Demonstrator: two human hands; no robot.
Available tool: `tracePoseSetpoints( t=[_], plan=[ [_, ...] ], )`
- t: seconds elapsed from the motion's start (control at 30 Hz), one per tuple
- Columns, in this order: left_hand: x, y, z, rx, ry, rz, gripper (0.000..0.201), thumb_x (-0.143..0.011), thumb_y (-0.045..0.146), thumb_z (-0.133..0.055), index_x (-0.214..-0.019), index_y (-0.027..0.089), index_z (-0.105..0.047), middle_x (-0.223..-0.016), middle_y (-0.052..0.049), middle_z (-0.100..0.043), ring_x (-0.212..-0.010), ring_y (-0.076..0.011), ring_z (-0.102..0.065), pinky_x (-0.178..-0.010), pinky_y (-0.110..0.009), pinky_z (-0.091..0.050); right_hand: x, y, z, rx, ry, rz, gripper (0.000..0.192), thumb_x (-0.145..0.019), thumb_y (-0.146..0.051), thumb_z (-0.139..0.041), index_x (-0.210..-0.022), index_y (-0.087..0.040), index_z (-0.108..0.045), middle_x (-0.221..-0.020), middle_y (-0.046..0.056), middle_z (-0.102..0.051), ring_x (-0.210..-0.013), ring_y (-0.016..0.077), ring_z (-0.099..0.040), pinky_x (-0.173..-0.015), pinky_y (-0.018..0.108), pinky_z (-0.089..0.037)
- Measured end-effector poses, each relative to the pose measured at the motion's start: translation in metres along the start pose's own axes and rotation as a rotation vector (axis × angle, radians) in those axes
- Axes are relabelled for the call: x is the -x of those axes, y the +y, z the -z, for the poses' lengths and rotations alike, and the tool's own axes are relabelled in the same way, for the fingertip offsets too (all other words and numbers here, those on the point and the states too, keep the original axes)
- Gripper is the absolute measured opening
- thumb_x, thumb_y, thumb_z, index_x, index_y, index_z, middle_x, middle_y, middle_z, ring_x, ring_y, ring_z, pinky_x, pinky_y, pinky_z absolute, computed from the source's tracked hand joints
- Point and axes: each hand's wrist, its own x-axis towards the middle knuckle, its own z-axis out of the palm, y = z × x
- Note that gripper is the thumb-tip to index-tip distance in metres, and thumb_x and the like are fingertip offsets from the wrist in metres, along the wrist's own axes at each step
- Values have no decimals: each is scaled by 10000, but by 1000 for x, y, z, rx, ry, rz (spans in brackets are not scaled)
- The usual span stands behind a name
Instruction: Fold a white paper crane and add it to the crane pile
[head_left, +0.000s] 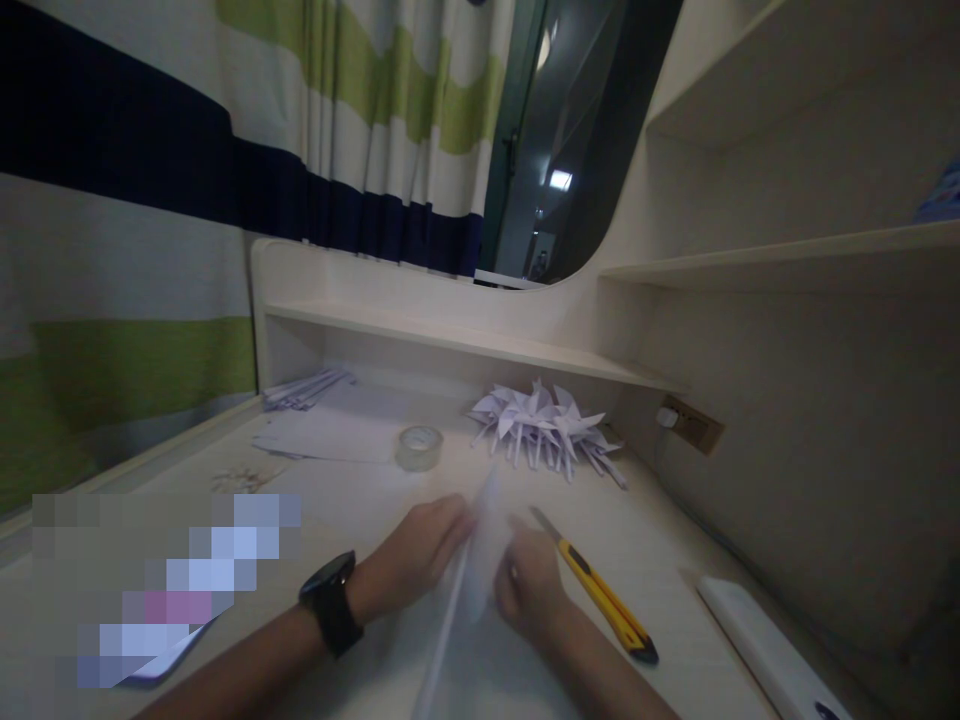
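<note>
Between my hands a white sheet of paper (pixel 484 570) stands on edge, seen almost edge-on and smeared by motion. My left hand (pixel 420 545), with a black watch on its wrist, pinches the paper's left side, fingers closed. On the other side my right hand (pixel 531 580) is curled close against the paper; its fingers are blurred, so its hold cannot be made out. Just right of it lies a yellow box cutter (pixel 607 600) with its blade out. A roll of clear tape (pixel 418 450) sits on the desk beyond my left hand.
Paper pinwheels (pixel 540 420) are heaped at the back right. White sheets (pixel 330 430) and folded paper strips (pixel 309 388) lie back left, with small bits (pixel 244 480) nearer. A white case (pixel 757 640) is at the right, below a wall socket (pixel 694 422). A pixelated patch covers the lower left.
</note>
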Motion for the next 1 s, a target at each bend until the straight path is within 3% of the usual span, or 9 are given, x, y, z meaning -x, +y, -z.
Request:
tracePoseSetpoints(
  t=[0.2, 0.6, 0.7, 0.9, 1.0],
  plan=[
    [2, -4, -5, 8, -8, 14, 283, -1003, 344, -277, -768, 228, -386, -700, 16, -486, -607, -155, -469, -574, -280, -332, -1, 3, -1, -1, -62, 11, 121, -818, -141, -365, -870, -212, -449, -662, 11, -517, -532, 166, -499, -480, 269, -354],
    [-1, -5, -4, 13, -36, 25, 328, -996, 343, -281, -733, 214, -430, -667, 25, -489, -601, -148, -471, -579, -271, -325, 2, -1, -1, 73, -57, 4, 118, -863, -133, -382, -796, -206, -445, -640, 1, -494, -537, 149, -465, -494, 267, -302],
    [-1, -4, -3, 70, -42, 61, 338, -988, 358, -314, -710, 207, -434, -659, 28, -489, -606, -144, -479, -582, -265, -319, -1, -1, 0, 46, -84, 0, 149, -888, -146, -375, -767, -208, -438, -628, -2, -490, -528, 142, -454, -493, 267, -288],
    [-4, 4, 0, 330, 103, 233, 351, -984, 382, -329, -727, 196, -480, -661, 32, -504, -634, -138, -496, -604, -245, -361, -11, 4, 7, 207, -24, -56, 155, -887, -161, -376, -773, -200, -474, -619, 4, -529, -535, 138, -487, -515, 249, -309],
    [-5, 3, -2, 436, -1, 258, 372, -966, 419, -366, -749, 180, -552, -680, 17, -553, -652, -143, -541, -619, -242, -398, -15, 11, 12, 324, -45, -148, 162, -871, -161, -385, -762, -194, -500, -616, 8, -551, -521, 134, -503, -502, 250, -293]
  ],
)
